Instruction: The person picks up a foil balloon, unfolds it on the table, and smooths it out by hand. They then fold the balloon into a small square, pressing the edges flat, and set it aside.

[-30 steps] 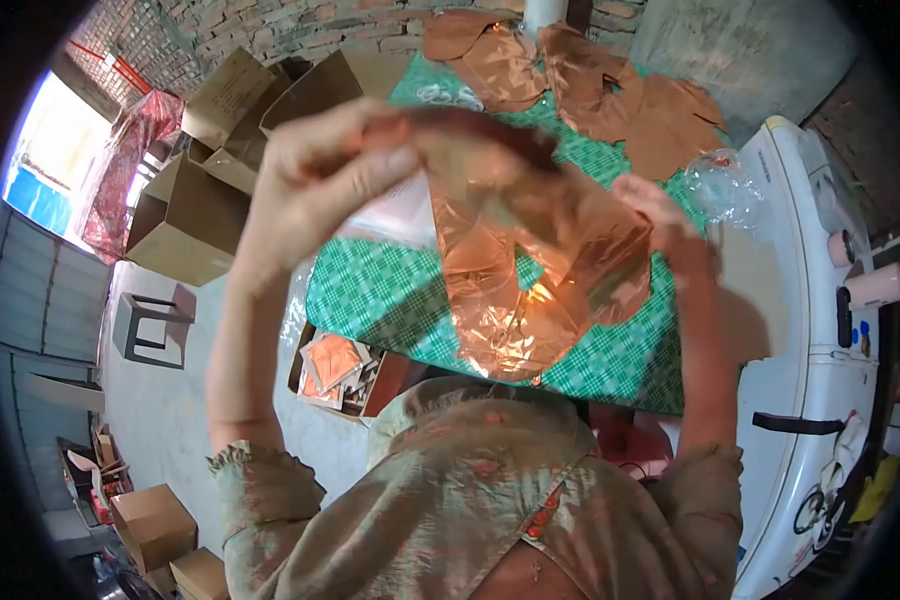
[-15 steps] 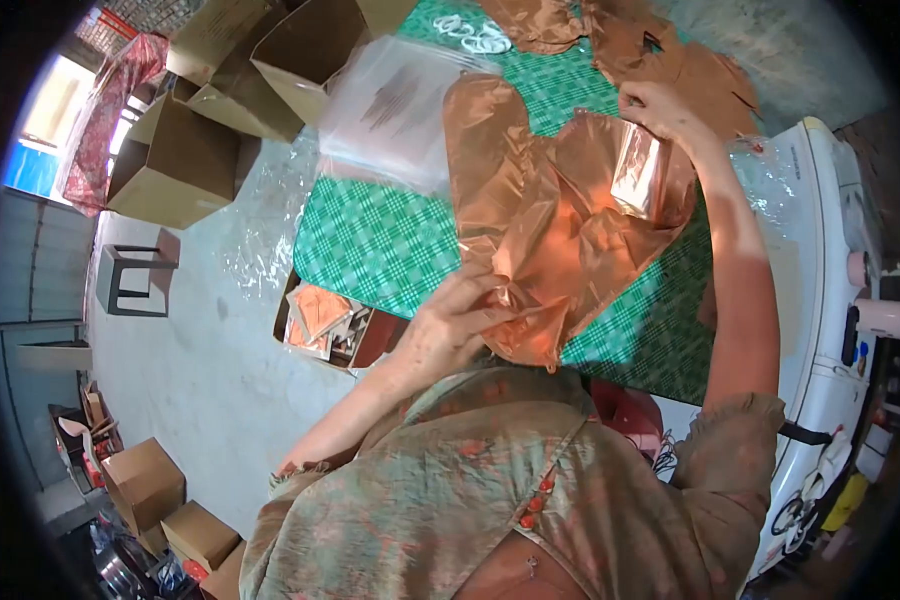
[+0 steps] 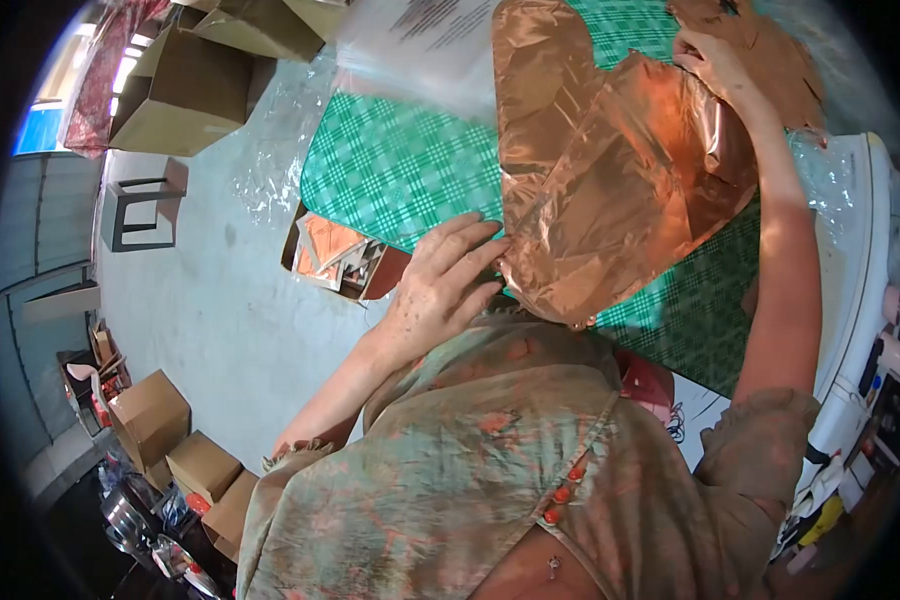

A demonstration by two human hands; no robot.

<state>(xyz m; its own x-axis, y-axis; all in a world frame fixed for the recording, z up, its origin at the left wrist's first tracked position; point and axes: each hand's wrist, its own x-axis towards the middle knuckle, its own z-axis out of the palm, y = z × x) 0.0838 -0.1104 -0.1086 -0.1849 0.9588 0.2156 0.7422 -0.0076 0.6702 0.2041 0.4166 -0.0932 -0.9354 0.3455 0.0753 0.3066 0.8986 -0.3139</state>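
A flat, wrinkled copper-coloured foil balloon (image 3: 610,190) with rounded lobes lies over the table in front of me. At its lower left edge, my left hand (image 3: 440,280) pinches the foil between its fingertips. My right hand (image 3: 715,65) reaches to the upper right, its bent fingers closed on the far edge of the same balloon; the fingertips are partly hidden. More copper-coloured foil pieces (image 3: 770,60) lie just beyond the right hand. Left of the balloon is a stack of clear plastic bags (image 3: 420,50) with printed text.
A green checked cloth (image 3: 400,170) covers the table. Below its left edge stands an open box (image 3: 380,270) of orange and paper pieces. Cardboard boxes (image 3: 185,90) and a grey stool (image 3: 145,210) are on the floor to the left. A white surface (image 3: 860,230) is at the right.
The balloon has been spread flatter and its folded shiny part opened out. My right hand has drawn the far edge away to the upper right. The view has shifted.
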